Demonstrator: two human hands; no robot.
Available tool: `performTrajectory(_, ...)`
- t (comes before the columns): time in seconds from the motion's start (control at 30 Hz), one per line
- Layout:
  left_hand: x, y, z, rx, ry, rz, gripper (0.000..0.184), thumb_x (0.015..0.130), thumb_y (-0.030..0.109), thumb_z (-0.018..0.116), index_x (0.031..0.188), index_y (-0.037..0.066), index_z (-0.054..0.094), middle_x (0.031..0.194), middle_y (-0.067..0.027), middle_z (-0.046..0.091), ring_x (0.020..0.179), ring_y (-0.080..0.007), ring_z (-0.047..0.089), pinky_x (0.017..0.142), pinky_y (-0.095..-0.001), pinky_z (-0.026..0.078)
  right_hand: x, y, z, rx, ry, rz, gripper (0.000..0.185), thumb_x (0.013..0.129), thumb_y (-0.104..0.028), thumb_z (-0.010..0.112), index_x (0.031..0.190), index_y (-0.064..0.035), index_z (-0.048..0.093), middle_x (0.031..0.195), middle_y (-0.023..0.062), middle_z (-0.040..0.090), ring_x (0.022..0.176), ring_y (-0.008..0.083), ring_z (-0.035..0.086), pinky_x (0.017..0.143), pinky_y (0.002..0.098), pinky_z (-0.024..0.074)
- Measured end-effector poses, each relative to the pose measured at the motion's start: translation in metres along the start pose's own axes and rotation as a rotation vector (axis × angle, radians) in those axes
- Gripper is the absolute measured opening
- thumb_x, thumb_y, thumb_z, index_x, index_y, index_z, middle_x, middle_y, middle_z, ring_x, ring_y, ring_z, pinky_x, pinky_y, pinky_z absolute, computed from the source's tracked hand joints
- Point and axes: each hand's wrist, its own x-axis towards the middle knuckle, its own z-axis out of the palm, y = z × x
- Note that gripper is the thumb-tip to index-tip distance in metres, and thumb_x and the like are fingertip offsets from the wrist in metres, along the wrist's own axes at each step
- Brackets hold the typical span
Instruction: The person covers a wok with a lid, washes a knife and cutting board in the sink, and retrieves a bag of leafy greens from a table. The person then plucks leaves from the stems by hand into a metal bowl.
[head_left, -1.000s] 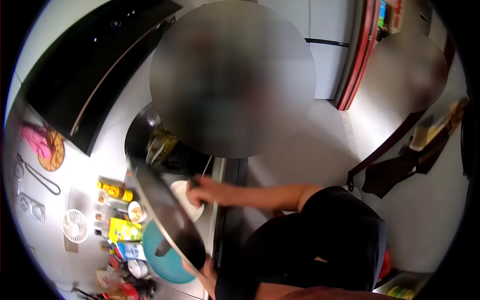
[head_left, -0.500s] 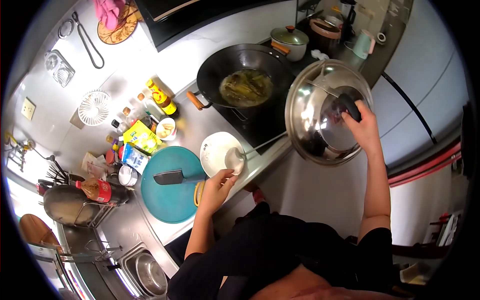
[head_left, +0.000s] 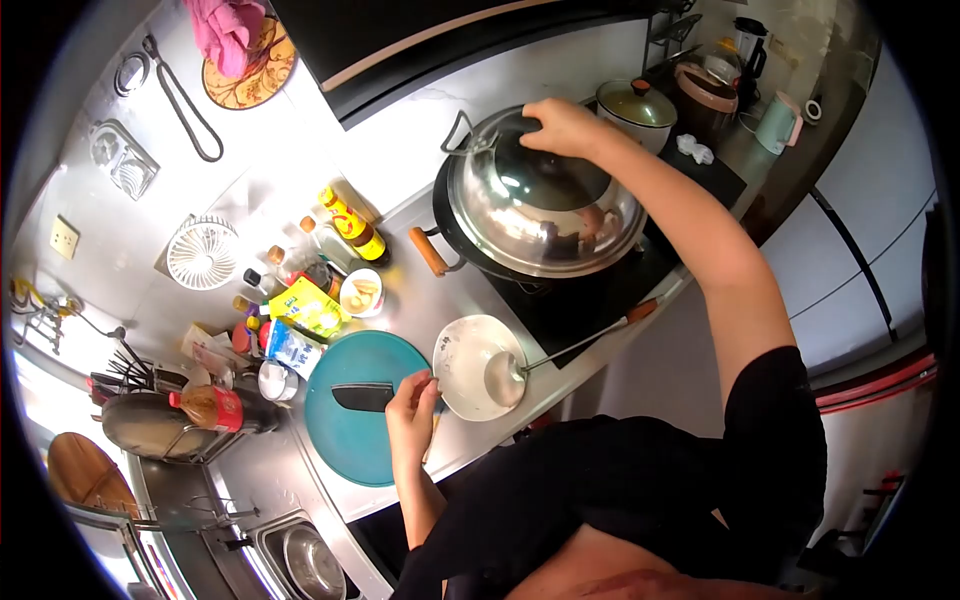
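Note:
A shiny domed wok lid [head_left: 545, 225] covers most of the black wok [head_left: 447, 222] on the stove, hiding the food inside. My right hand [head_left: 560, 130] is closed around the lid's dark knob. At the left rim of a white bowl [head_left: 462, 350], my left hand [head_left: 410, 408] has its fingers pinched together; whether they grip the rim or something small is unclear. A ladle [head_left: 505, 378] rests in the bowl, its handle reaching right over the counter edge. Under and beside my left hand lies a cleaver [head_left: 362, 397] on a round teal cutting board [head_left: 365, 455].
Seasoning packets [head_left: 310, 305], bottles [head_left: 352, 225] and a small cup of pale pieces [head_left: 361, 292] stand along the wall. A lidded pot [head_left: 637, 115] sits behind the wok. The sink [head_left: 300, 555] is at lower left. A pale green kettle [head_left: 778, 122] stands far right.
My right hand has carried the lid from right of the stove onto the wok. My left hand has shifted from the bowl's near edge to its left rim, and the view has turned slightly.

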Motion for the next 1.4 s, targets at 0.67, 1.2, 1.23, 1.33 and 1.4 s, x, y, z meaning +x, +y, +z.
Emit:
performTrajectory(0.67,-0.024,0.005,0.047,0.12,0.16,-0.101,0.025,0.095,0.014,0.055,0.11,-0.005,0.057,0.092,-0.0106,0.066,0.078,-0.0134,0.064,0.066,-0.024,0.049,0.027,0.055,0.073,-0.063,-0.129,0.07,0.03,0.073,-0.024,0.061,0.095,-0.0039,0.065,0.095,0.0193,0.065,0.093,0.0352,0.062,0.081,0.0434,0.0499)
performTrajectory(1.2,-0.017,0.002,0.057,0.081,0.109,-0.121,0.024,0.094,0.014,0.055,0.109,-0.005,0.057,0.09,-0.0103,0.066,0.075,-0.0141,0.063,0.064,-0.0245,0.048,0.002,0.065,0.065,-0.048,0.072,-0.051,0.053,0.082,-0.045,0.061,0.114,-0.0033,0.055,0.11,0.0155,0.058,0.101,0.0339,0.059,0.087,0.0416,0.0471)
performTrajectory(1.23,-0.016,0.003,0.055,0.054,0.119,-0.142,0.023,0.093,0.013,0.056,0.108,-0.005,0.058,0.089,-0.0101,0.066,0.075,-0.0149,0.064,0.064,-0.0252,0.049,-0.007,0.064,0.054,0.005,0.16,-0.077,0.047,0.082,-0.041,0.062,0.113,-0.0057,0.056,0.108,0.0135,0.058,0.097,0.0328,0.06,0.084,0.0415,0.048)
performTrajectory(1.33,-0.01,-0.001,0.047,0.093,0.12,-0.114,0.023,0.093,0.012,0.057,0.107,-0.006,0.059,0.089,-0.0107,0.066,0.073,-0.0141,0.062,0.064,-0.0255,0.05,-0.046,0.075,0.007,0.162,0.451,-0.125,0.025,0.08,-0.025,0.066,0.1,-0.011,0.063,0.098,0.0092,0.059,0.088,0.0287,0.061,0.074,0.0387,0.0495)
performTrajectory(1.4,-0.003,-0.001,0.045,0.123,0.138,-0.111,0.022,0.092,0.011,0.057,0.107,-0.007,0.059,0.089,-0.0113,0.065,0.072,-0.0139,0.061,0.066,-0.0267,0.051,-0.076,0.108,-0.03,0.007,0.595,-0.074,0.018,0.08,-0.016,0.065,0.096,-0.0062,0.063,0.094,0.0093,0.06,0.084,0.0269,0.061,0.071,0.0339,0.049)
